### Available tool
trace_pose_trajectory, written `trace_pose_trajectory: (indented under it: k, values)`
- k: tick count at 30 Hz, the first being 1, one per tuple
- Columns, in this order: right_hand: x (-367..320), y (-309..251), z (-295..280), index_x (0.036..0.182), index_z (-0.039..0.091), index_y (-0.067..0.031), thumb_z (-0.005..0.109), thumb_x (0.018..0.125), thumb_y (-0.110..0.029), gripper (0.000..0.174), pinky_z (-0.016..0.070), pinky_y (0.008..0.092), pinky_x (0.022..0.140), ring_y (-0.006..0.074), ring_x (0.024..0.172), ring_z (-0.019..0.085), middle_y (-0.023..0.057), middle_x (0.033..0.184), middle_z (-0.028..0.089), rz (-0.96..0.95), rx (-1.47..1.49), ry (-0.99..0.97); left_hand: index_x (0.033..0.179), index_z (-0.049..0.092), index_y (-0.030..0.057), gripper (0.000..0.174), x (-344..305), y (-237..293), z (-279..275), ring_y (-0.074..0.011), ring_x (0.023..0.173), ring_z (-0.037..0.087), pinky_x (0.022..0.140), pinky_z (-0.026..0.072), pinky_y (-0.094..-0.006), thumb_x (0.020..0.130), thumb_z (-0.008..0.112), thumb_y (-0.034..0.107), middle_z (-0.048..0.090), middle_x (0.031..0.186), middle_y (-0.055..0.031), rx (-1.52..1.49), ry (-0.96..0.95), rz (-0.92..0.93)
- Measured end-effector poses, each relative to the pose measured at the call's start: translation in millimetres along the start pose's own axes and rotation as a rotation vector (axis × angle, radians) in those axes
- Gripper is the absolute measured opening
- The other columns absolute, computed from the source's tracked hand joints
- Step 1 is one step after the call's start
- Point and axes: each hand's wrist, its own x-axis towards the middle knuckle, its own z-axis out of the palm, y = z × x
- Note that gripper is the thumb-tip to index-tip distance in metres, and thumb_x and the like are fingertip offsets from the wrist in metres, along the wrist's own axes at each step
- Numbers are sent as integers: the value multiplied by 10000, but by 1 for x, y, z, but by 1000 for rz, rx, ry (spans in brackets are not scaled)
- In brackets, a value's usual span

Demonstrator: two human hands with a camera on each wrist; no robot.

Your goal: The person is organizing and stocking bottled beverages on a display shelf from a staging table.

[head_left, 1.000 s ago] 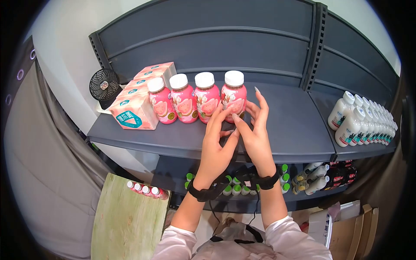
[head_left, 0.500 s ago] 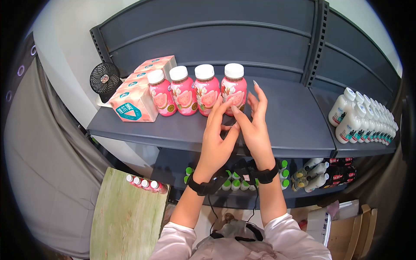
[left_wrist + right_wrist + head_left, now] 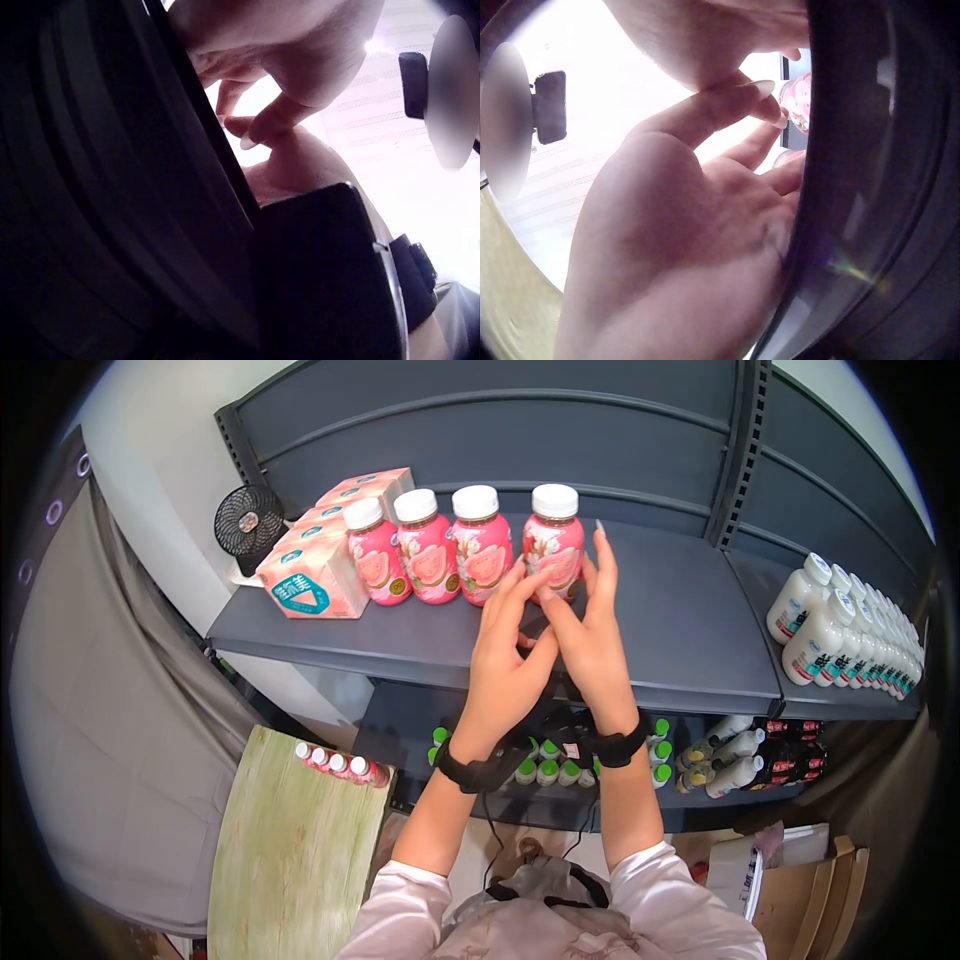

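Side by side on the dark shelf stand several pink bottles with white caps, upright in a row. My left hand and right hand are raised in front of the rightmost pink bottle, overlapping its lower part in the head view. Their fingers are loosely bent, thumbs and fingertips meeting near the middle, with nothing seen held. The neighbouring pink bottle stands just left, a narrow gap between. In the right wrist view, a pink bottle shows past the fingertips; the left wrist view shows touching fingers against bright light.
Peach-coloured tissue packs and a small black fan stand left of the bottles. White bottles fill the shelf's right section. Below are green-capped bottles. At left, a pale wooden table holds small pink bottles.
The head view has tilted, so the shelf and bottles sit higher in it. The rightmost pink bottle stands slightly farther right of its neighbour. Both hands keep much the same pose.
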Motion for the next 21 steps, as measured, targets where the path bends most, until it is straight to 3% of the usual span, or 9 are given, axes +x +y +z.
trace_pose_trajectory:
  k: [5,8,11,14,17,21]
  values:
    - [-1,0,-2,1528,72,-55,562,943,-72,763,433,349,990,245,1186,538,193,1342,478,37,24,-3,1371,494,132,518,3,-6,-1,-232,1301,454,848,493,-297,876,636,73,344,1497,-209,-70,-36,-56]
    - [-1,2,-3,1527,72,-58,567,943,-79,766,439,345,982,247,1184,542,199,1348,478,52,22,2,1376,481,129,523,6,-1,-1,-234,1295,466,839,498,-298,878,633,81,379,1481,-204,-119,-68,-82]
    - [-1,3,-4,1524,91,-55,577,942,-95,760,446,355,977,257,1179,549,215,1351,477,82,32,7,1377,472,108,506,7,0,-4,-129,1108,566,772,502,-254,891,574,11,374,1485,-213,-155,-116,-79]
    - [-2,4,-5,1511,152,-49,594,932,-101,731,440,368,990,266,1199,540,231,1355,477,55,-48,23,1354,480,105,493,7,-2,-7,-105,1019,580,745,507,-252,882,584,7,374,1483,-201,-159,-119,-96]
    - [-4,7,-6,1488,230,-47,626,912,-118,702,444,377,980,273,1193,527,221,1324,476,8,-78,33,1318,499,101,466,5,-4,-6,-128,1075,571,731,508,-248,872,604,13,402,1457,-172,-136,-96,-80]
    - [-10,3,-4,1459,285,-39,661,891,-140,689,451,373,951,268,1152,509,189,1260,461,-9,-286,109,1277,495,111,451,1,2,-5,-231,1198,527,765,527,-293,855,652,76,454,1358,-143,27,-24,20]
